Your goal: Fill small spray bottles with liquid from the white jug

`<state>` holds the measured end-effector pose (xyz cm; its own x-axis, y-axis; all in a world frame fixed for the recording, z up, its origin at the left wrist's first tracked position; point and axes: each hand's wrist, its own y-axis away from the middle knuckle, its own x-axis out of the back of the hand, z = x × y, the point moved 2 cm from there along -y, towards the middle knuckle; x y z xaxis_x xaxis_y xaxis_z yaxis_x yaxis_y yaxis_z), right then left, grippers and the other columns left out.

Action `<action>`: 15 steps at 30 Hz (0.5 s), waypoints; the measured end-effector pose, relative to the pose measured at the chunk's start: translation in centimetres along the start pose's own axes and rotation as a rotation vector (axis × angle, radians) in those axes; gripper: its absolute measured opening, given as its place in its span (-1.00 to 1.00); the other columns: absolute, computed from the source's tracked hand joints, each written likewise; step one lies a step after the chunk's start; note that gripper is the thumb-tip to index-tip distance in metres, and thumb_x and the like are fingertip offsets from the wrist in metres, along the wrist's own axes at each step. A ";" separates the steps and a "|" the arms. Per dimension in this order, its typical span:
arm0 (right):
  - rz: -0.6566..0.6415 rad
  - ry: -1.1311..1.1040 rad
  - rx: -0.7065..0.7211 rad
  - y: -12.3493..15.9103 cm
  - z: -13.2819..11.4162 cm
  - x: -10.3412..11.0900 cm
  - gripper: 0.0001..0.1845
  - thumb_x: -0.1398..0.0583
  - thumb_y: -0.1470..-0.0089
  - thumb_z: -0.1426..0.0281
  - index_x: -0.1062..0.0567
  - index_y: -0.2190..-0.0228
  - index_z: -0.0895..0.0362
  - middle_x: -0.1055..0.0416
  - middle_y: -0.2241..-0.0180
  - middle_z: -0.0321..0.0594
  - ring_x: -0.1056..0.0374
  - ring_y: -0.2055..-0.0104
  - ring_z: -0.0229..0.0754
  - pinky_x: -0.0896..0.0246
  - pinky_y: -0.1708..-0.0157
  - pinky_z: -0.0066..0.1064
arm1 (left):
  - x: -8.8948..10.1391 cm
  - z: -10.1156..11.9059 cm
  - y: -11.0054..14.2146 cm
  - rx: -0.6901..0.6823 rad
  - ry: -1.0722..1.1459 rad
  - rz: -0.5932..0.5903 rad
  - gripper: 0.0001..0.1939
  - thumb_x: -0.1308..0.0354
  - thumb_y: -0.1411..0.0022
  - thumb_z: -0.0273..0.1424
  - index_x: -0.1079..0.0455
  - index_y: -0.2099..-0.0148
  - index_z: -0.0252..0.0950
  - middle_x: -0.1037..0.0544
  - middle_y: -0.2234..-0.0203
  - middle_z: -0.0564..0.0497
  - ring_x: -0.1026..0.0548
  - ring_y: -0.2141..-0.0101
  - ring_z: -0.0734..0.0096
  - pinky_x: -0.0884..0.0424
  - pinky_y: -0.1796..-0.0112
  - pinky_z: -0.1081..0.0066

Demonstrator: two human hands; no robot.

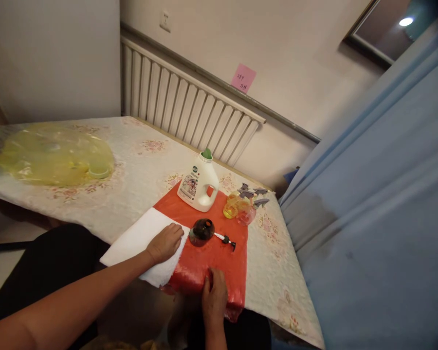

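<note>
My left hand rests knuckles-up on a white cloth, fingers curled and pressing its edge where it meets a red plastic sheet. My right hand grips the near edge of the red sheet at the table's front. A dark brown pump bottle lies on its side on the red sheet, just right of my left hand. A white detergent jug with a green cap stands at the sheet's far end. Small spray bottles, yellow and pink, sit right of the jug.
The table wears a floral cloth. A yellow plastic bag lies at its far left. A white radiator runs along the wall behind. A blue curtain hangs close on the right.
</note>
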<state>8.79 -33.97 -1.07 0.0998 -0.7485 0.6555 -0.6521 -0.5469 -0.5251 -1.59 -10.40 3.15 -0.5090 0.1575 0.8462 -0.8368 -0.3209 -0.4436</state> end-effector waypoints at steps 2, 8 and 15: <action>-0.004 0.006 -0.003 0.0 0.1 -0.1 -0.71 -0.03 -0.24 0.34 -0.52 0.19 0.11 -0.53 0.22 -0.05 -0.47 0.17 -0.05 -0.35 0.15 -0.26 | -0.1 0.0 0.0 -0.002 0.003 0.004 -0.84 0.05 -0.28 -0.57 -0.33 0.25 -0.28 -0.41 0.29 -0.09 -0.32 0.21 0.17 -0.32 0.13 0.20; 0.005 -0.003 0.005 0.1 0.2 -0.1 -0.70 -0.03 -0.27 0.30 -0.53 0.19 0.11 -0.54 0.22 -0.04 -0.48 0.17 -0.04 -0.34 0.14 -0.25 | 0.0 0.0 0.0 0.003 0.018 0.016 -0.84 0.04 -0.27 -0.56 -0.33 0.25 -0.27 -0.40 0.29 -0.08 -0.32 0.21 0.18 -0.33 0.12 0.19; -0.010 -0.018 -0.020 0.2 0.2 -0.2 -0.68 -0.01 -0.27 0.30 -0.53 0.18 0.12 -0.53 0.20 -0.03 -0.47 0.15 -0.03 -0.34 0.12 -0.24 | 0.2 0.2 0.1 0.003 0.005 0.005 -0.83 0.06 -0.30 -0.56 -0.33 0.25 -0.28 -0.40 0.30 -0.09 -0.32 0.22 0.19 -0.33 0.13 0.21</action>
<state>8.84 -33.98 -1.42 0.1193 -0.7498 0.6508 -0.6657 -0.5467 -0.5079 -1.76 -10.55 3.34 -0.5144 0.1604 0.8424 -0.8335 -0.3243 -0.4472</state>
